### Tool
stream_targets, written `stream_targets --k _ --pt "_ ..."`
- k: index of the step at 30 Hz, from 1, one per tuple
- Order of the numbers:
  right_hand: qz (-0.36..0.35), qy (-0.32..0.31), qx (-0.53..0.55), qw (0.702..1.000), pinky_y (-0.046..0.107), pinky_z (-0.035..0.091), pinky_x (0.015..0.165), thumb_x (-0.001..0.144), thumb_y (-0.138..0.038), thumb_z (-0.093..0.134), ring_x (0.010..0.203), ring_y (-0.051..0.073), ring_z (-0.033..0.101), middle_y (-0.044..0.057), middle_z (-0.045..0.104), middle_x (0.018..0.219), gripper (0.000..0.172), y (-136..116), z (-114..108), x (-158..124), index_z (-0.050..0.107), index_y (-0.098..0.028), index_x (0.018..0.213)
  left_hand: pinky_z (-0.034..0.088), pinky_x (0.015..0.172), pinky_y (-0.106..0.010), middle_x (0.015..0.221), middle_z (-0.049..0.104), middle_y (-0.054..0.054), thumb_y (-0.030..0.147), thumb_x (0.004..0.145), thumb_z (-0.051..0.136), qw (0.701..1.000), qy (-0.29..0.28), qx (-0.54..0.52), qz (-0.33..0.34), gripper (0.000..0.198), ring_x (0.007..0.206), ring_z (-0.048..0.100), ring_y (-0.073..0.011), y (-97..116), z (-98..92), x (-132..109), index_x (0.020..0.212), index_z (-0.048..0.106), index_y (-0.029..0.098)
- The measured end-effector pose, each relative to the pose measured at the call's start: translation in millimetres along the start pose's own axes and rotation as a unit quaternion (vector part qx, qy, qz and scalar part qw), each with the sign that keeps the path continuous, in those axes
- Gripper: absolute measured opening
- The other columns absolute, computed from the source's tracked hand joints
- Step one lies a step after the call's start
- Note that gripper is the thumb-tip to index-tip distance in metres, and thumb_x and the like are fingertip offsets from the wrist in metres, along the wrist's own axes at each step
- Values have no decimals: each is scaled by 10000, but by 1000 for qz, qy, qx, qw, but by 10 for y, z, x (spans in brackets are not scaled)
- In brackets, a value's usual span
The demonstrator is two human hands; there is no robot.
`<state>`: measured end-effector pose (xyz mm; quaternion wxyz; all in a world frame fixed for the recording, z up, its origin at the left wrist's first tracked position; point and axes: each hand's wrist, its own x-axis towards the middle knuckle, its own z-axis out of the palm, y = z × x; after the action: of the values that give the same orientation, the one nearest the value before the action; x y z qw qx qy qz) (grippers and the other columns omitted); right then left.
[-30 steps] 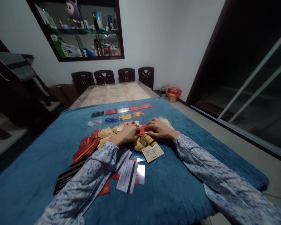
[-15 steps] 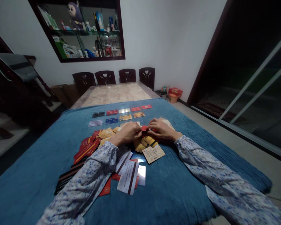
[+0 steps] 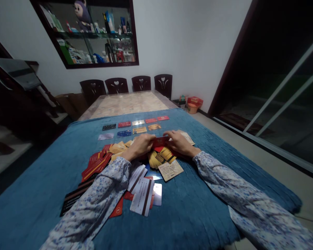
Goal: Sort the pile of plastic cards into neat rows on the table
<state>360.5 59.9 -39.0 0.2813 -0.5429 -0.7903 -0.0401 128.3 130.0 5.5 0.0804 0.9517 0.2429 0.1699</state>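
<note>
Between my two hands a red card (image 3: 161,139) is held up at a tilt, above the pile. My left hand (image 3: 143,143) is closed on its left end, and my right hand (image 3: 179,141) pinches its right end. Under and in front of them lie yellow cards (image 3: 156,160) and a cream card (image 3: 171,170). Red cards (image 3: 95,162), a black card (image 3: 71,200) and white striped cards (image 3: 143,197) spread around my left forearm. Beyond my hands, cards lie in two rows, among them a blue card (image 3: 124,133) and a black card (image 3: 109,127).
A blue cloth (image 3: 193,211) covers the near part of the table. Its bare marble top (image 3: 127,103) shows at the far end, with several dark chairs (image 3: 163,85) behind. An orange bucket (image 3: 192,108) stands on the floor at the right.
The red card has come up between my hands, its face now showing more. My fingers have moved slightly apart and up, and the view has shifted slightly.
</note>
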Motion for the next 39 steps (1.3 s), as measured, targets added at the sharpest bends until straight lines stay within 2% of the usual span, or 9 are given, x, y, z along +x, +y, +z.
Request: stream_targets --k 3,6,9,11,19,23,27,33,39 --pt "18 8 -28 999 336 454 840 926 -202 599 890 236 597 95 659 993 343 -27 17 -10 614 -203 1269 540 888 -326 1033 767 -111 109 874 482 1000 6 23 -13 312 978 712 -233 15 45 0 1040 736 184" --pt "43 0 -47 998 322 443 817 940 -204 588 851 231 592 91 660 953 350 -53 24 -18 611 -199 1289 546 898 -349 1064 762 -129 108 880 478 998 10 45 -30 374 999 715 -251 37 83 -5 1179 695 171" --pt "53 4 -53 997 321 439 819 934 -185 589 854 234 595 97 664 956 375 -69 27 -22 610 -194 1308 550 872 -359 1080 762 -136 88 858 500 997 8 59 -39 524 981 724 -262 60 113 -11 1369 587 169" --pt "41 7 -45 998 325 437 828 921 -174 601 876 237 596 99 675 971 384 -73 30 -24 614 -197 1305 547 853 -360 1076 763 -146 83 855 504 997 4 67 -47 575 974 728 -272 74 124 -15 1426 522 153" --pt "8 4 -25 1000 387 426 894 921 -214 597 1002 272 568 137 707 1167 407 -61 67 -15 580 -161 1324 519 839 -350 1032 758 -147 96 872 513 993 13 75 -87 443 981 726 -285 97 137 -19 1312 499 145" --pt "5 6 -47 999 424 415 917 911 -264 622 1045 299 536 157 684 1174 447 -50 71 -4 572 -153 1341 508 812 -349 1006 749 -126 117 883 506 992 6 75 -97 316 945 714 -275 119 112 -24 1192 536 176" --pt "-4 11 -66 998 441 413 920 892 -282 647 1067 318 508 169 658 1160 480 -60 52 -2 570 -140 1344 491 885 -399 1081 725 -127 138 881 506 993 8 71 -93 288 1016 679 -284 152 86 -30 1162 548 181" --pt "-2 5 -85 996 462 411 916 912 -338 651 1086 333 492 187 630 1166 538 -64 27 -6 549 -139 1402 455 981 -487 1268 641 -172 186 842 586 994 15 44 -103 397 1199 582 -331 155 101 -29 1236 540 166" --pt "-1 -7 -94 996 482 404 932 912 -367 653 1108 340 489 192 641 1176 567 -3 17 -17 543 -131 1416 441 990 -490 1243 638 -159 196 828 599 994 14 38 -103 431 1186 570 -328 103 128 -25 1253 533 162"
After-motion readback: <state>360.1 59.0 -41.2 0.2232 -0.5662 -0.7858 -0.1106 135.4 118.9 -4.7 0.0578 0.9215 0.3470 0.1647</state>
